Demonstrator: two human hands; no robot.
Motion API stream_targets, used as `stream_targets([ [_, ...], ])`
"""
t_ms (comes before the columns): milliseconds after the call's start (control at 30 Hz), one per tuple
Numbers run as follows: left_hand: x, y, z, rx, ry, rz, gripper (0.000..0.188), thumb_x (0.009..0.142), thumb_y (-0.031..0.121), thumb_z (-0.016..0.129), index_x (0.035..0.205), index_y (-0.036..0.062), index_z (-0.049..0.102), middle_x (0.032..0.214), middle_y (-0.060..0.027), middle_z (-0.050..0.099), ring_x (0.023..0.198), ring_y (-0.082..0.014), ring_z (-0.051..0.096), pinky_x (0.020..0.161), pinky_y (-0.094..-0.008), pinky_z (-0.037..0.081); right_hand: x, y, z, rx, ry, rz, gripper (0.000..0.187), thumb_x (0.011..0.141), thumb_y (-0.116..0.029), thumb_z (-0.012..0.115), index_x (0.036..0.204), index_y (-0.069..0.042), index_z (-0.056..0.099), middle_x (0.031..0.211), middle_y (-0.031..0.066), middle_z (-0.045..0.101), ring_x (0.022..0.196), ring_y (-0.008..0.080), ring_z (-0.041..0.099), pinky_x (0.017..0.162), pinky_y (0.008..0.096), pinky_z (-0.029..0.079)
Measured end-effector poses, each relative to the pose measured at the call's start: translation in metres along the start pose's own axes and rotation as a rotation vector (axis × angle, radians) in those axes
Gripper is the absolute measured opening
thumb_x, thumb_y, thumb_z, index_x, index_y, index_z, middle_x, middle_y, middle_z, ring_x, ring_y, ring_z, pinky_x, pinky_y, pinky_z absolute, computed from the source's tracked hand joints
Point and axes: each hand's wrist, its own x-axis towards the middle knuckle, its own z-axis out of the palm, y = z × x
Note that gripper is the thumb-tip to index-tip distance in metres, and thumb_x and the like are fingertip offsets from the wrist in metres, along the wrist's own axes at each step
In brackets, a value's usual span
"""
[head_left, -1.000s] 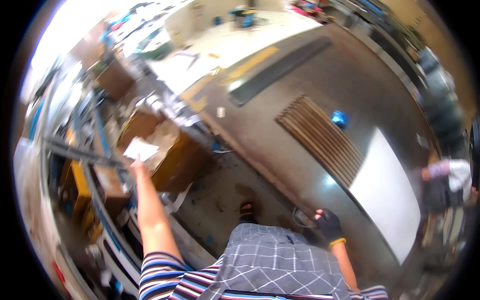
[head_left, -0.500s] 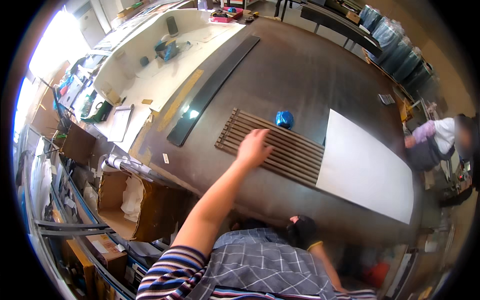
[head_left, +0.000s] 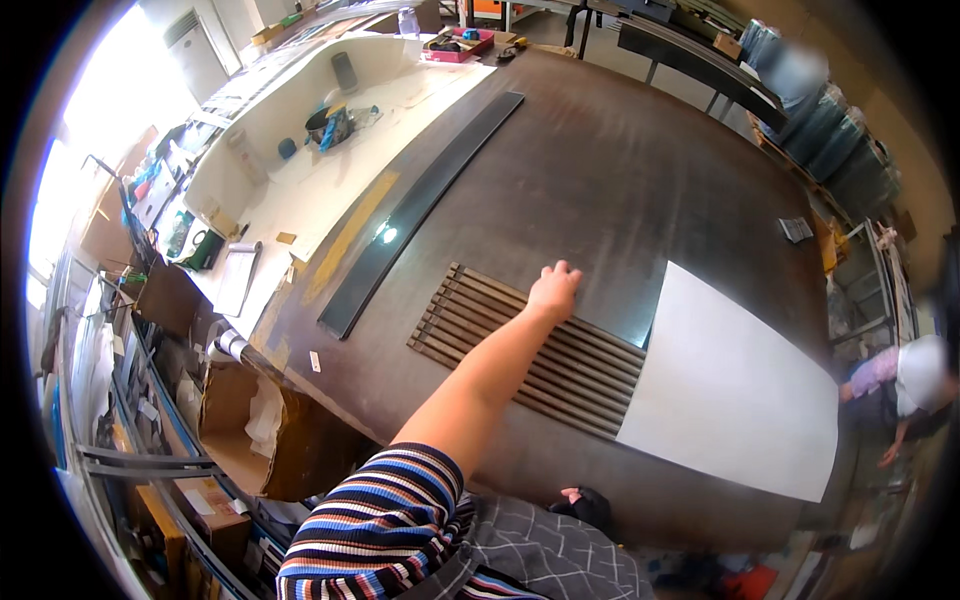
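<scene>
Markings on the small white tag [head_left: 315,361] at eight o'clock, head view, are unreadably small. Bare left hand [head_left: 555,292] reaches toward one, fingers bent over the ribbed brown slats [head_left: 580,375]; whether it or the black-gloved right hand [head_left: 592,508] at five grips anything, I cannot tell. White sheet [head_left: 735,390] meets the slats at three on the dark-brown table [head_left: 620,160].

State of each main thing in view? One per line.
Brown slats, lying side by side
Left hand, at slats' far edge, grip unclear
Right hand, gloved, partly hidden, grip unclear
White sheet, spread flat
Dark strip, lying flat
Cardboard box, open, paper inside
Red tray, uncovered
</scene>
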Motion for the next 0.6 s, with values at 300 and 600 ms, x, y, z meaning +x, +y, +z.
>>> stream_targets([
  [300,-0.031,-0.139,-0.141,-0.107,0.431,-0.112,0.051,0.073,0.006,0.07,0.121,0.0137,0.055,0.122,-0.0161,0.055,0.11,-0.0381,0.054,0.093,-0.0449,0.048,0.002,-0.024,0.029,0.004,0.183,0.074,0.027,0.092,-0.027,0.056,0.095,-0.003,0.068,0.088,0.0153,0.068,0.083,0.0311,0.066,0.076,0.0374,0.05],
  [600,-0.109,-0.353,-0.209,0.156,0.433,-0.53,0.055,0.071,0.016,0.068,0.125,0.0098,0.058,0.123,-0.0181,0.058,0.115,-0.0359,0.055,0.098,-0.0428,0.045,-0.021,-0.052,0.075,-0.126,0.389,-0.016,0.029,0.091,-0.029,0.058,0.095,-0.003,0.068,0.089,0.0157,0.068,0.084,0.0313,0.066,0.077,0.0376,0.05],
])
